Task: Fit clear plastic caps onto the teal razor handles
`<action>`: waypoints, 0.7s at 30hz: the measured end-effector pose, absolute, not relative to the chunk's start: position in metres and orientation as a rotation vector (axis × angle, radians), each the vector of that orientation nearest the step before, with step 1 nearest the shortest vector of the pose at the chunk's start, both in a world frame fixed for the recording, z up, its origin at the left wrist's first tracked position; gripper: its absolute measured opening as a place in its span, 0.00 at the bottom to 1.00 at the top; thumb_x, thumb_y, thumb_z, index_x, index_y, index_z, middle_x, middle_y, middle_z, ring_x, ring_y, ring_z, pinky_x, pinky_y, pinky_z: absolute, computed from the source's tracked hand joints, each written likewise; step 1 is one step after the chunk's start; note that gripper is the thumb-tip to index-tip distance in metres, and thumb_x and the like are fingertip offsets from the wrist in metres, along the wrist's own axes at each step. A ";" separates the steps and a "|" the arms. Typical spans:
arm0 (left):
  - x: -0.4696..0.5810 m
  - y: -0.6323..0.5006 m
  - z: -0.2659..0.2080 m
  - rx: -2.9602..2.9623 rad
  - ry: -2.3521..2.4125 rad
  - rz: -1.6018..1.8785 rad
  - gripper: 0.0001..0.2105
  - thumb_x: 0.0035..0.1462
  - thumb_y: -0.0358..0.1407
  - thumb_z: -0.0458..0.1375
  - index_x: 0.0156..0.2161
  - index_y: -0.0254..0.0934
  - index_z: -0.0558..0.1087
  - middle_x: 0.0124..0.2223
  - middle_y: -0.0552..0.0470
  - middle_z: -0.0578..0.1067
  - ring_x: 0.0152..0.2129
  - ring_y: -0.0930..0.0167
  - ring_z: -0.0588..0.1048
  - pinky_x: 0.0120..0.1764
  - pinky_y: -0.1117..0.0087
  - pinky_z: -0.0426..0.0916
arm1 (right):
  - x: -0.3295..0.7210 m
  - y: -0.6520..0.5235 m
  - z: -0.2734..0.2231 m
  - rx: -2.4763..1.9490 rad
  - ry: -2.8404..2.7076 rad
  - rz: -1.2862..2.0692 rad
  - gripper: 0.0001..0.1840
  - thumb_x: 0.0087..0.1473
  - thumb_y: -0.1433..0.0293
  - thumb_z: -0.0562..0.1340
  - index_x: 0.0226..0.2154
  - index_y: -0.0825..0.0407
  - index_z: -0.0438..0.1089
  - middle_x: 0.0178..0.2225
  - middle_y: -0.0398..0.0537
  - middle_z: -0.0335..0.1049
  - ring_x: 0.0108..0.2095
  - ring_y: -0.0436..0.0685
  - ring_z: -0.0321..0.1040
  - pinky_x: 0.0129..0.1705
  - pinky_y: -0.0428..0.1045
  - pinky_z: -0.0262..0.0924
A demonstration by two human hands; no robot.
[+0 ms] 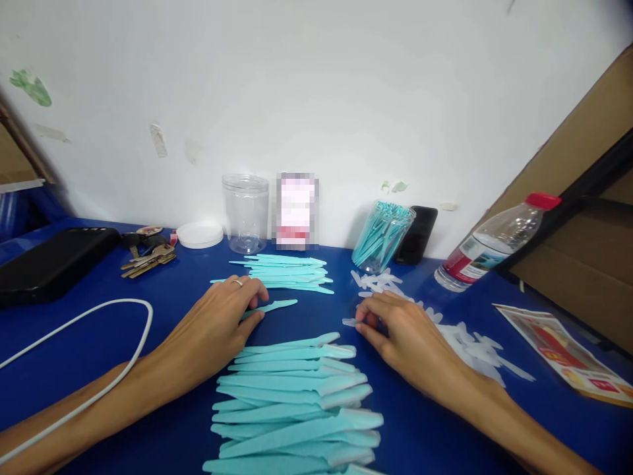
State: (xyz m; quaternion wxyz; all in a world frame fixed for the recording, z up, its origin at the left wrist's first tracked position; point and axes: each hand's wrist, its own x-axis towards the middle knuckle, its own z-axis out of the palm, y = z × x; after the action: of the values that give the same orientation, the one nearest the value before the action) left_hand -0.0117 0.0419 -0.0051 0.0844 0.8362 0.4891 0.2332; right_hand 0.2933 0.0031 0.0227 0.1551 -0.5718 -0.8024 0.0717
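My left hand (238, 305) pinches a turquoise eyebrow razor (281, 305), its blade end pointing right. My right hand (388, 320) holds a small translucent blade cap (350, 322) between thumb and fingers, a short way right of the razor. Behind my left hand lies a bundle of turquoise razors (291, 272). A larger stack of razors (291, 389) spreads in front of both hands, with clear caps on many blade ends. Loose translucent caps (467, 346) are scattered beside and behind my right hand, partly hidden by it.
Along the wall stand an empty clear jar (246, 214), a blurred-out upright panel (297, 211), a jar of turquoise sticks (383, 236) and a black phone (418, 234). A white lid (200, 234), keys (151, 258) and black power bank (54, 264) lie left; a bottle (494, 244) leans right.
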 end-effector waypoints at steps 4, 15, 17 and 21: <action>-0.013 0.041 0.001 2.500 1.508 0.669 0.08 0.62 0.41 0.54 0.36 0.40 0.72 0.34 0.48 0.73 0.32 0.59 0.71 0.36 0.60 0.59 | 0.292 0.003 0.023 -1.620 -2.299 0.186 0.07 0.60 0.77 0.62 0.33 0.49 0.72 0.33 0.46 0.74 0.37 0.61 0.72 0.37 0.53 0.60; -0.008 0.039 0.000 2.320 1.360 0.804 0.07 0.63 0.40 0.55 0.34 0.42 0.72 0.30 0.55 0.74 0.27 0.66 0.71 0.31 0.66 0.64 | 0.290 -0.002 0.028 -1.473 -2.053 0.363 0.06 0.62 0.69 0.61 0.32 0.48 0.70 0.30 0.43 0.73 0.30 0.57 0.69 0.34 0.51 0.59; -0.006 0.035 0.004 2.281 1.309 0.864 0.08 0.65 0.41 0.55 0.38 0.42 0.74 0.31 0.56 0.75 0.28 0.68 0.72 0.32 0.68 0.66 | 0.287 -0.004 0.033 -1.395 -1.936 0.520 0.07 0.62 0.66 0.64 0.31 0.48 0.72 0.29 0.42 0.72 0.29 0.55 0.67 0.32 0.49 0.58; 0.000 0.022 0.015 2.234 1.252 0.946 0.09 0.68 0.41 0.55 0.43 0.44 0.76 0.33 0.56 0.76 0.30 0.69 0.73 0.33 0.68 0.68 | 0.282 -0.008 0.042 -1.289 -1.694 0.811 0.10 0.60 0.61 0.66 0.31 0.49 0.75 0.25 0.41 0.68 0.26 0.53 0.63 0.29 0.48 0.57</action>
State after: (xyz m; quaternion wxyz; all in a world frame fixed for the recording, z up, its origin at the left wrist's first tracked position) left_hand -0.0005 0.0221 0.0154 0.2046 0.8010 0.4489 0.3392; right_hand 0.2818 -0.0075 0.0425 0.4189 -0.5138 -0.6753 0.3232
